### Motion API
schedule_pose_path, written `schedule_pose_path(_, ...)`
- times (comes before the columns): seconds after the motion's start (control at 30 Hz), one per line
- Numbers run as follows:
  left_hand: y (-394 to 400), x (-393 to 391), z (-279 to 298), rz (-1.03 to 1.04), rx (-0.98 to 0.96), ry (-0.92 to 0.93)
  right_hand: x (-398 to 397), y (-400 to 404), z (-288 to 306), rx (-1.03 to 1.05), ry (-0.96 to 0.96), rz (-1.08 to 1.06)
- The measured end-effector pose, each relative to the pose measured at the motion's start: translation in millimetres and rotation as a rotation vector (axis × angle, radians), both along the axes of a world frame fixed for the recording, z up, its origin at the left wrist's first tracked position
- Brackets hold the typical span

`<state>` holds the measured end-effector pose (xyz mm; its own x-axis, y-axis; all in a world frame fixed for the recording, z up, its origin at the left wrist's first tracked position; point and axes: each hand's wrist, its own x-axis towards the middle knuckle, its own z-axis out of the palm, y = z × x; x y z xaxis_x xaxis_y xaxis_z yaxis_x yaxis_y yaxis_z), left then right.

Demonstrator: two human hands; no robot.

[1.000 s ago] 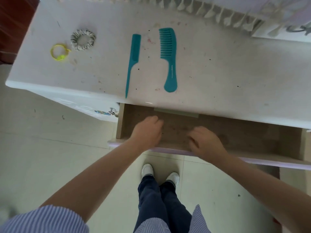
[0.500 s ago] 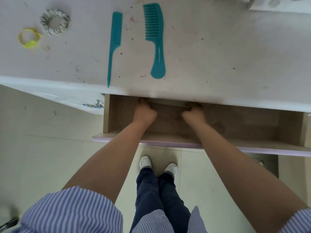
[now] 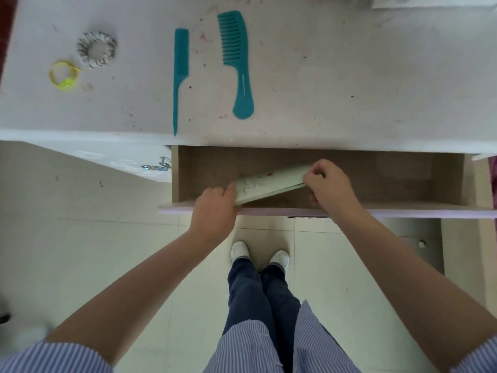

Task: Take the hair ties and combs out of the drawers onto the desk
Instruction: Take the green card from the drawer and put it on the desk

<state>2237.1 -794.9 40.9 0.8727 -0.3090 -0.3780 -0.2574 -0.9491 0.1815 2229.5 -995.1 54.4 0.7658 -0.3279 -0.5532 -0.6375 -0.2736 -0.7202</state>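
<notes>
A flat pale green box [image 3: 269,185] is held tilted over the open wooden drawer [image 3: 390,181]. My left hand [image 3: 215,208] grips its near left end and my right hand [image 3: 326,184] grips its far right end. On the white desk [image 3: 349,76] lie a teal tail comb [image 3: 179,74], a teal wide-tooth comb [image 3: 236,60], a grey-white scrunchie [image 3: 96,49] and a yellow hair tie [image 3: 64,75]. The rest of the drawer floor that shows is bare.
A closed white drawer front with a small metal pull [image 3: 158,165] is left of the open drawer. Pale floor tiles and my white shoes [image 3: 259,255] are below. White objects sit at the desk's far right corner [image 3: 430,1].
Both hands were deep at the back of the drawer under the desk edge. They have come forward, bringing the pale green box out into view and tilting it.
</notes>
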Motion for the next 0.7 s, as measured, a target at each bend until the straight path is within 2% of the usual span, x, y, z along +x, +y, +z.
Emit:
schedule_pose_path(0.13, 5.9, -31.3, 35.4, -0.127, -0.253, -0.281, -28.0, 1.0, 32.7, 0.121, -0.218, -0.146)
schedule_pose_path(0.27, -1.9, -28.6, 58.2, -0.334, -0.494, -0.506, -39.5, -15.4, 63.9, 0.29, -0.371, -0.295)
schedule_pose_path(0.33, -11.6, -7.5, 67.2, -0.323, -0.539, -0.56, -28.4, -23.3, 76.1, 0.314, -0.431, -0.311)
schedule_pose_path(0.4, -26.1, 18.6, 73.9, -0.326, -0.489, -0.571, -5.5, -34.8, 77.0, 0.33, -0.472, -0.336)
schedule_pose_path(0.47, -42.8, 43.0, 74.4, -0.356, -0.387, -0.518, 27.0, -45.2, 70.3, 0.312, -0.428, -0.357)
schedule_pose_path(0.53, -67.9, 63.6, 66.8, -0.328, -0.308, -0.348, 56.7, -53.2, 57.8, 0.334, -0.355, -0.375)
schedule_pose_path(0.57, -81.1, 72.8, 59.5, -0.307, -0.277, -0.267, 68.1, -56.9, 50.6, 0.407, -0.335, -0.393)
schedule_pose_path(0.63, -103.5, 85.0, 44.1, -0.321, -0.277, -0.102, 80.8, -66.3, 41.2, 0.521, -0.31, -0.416)
schedule_pose_path(0.7, -111.3, 92.1, 35.2, -0.362, -0.332, -0.028, 85.7, -85.6, 36.3, 0.503, -0.292, -0.397)
